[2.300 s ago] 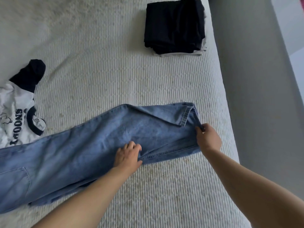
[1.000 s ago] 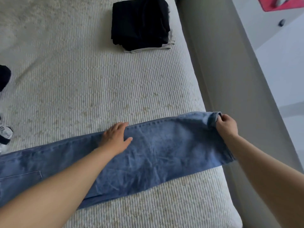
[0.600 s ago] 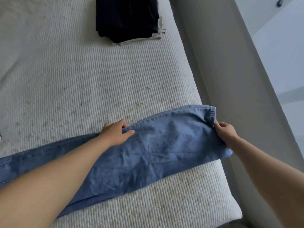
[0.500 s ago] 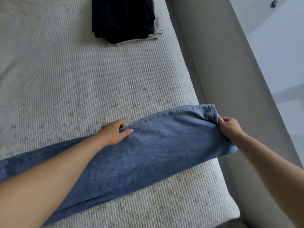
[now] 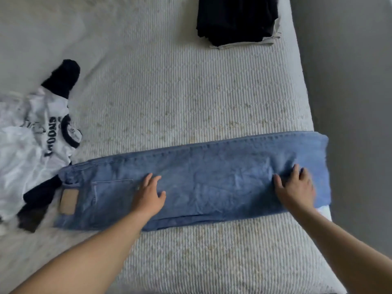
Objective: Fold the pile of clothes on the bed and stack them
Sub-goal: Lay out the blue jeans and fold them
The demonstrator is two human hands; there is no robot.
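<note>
A pair of light blue jeans (image 5: 212,179) lies flat across the bed (image 5: 180,98), folded lengthwise into one long band. Its waist end, with a tan patch (image 5: 67,201) and a back pocket, points to 9 o'clock, and the leg end reaches the bed edge at 3 o'clock. The left hand (image 5: 148,196) rests on the denim near the middle of the band, palm down, fingers straight and a little spread. The right hand (image 5: 294,187) presses flat on the leg end in the same manner, fingers extended, gripping nothing. At 12 o'clock, well apart from the jeans, sits a stack of folded black clothes (image 5: 235,18) on top of a pale folded piece. At 9 o'clock a white T-shirt with dark sleeves (image 5: 31,141) lies crumpled, touching the waist end of the jeans.
</note>
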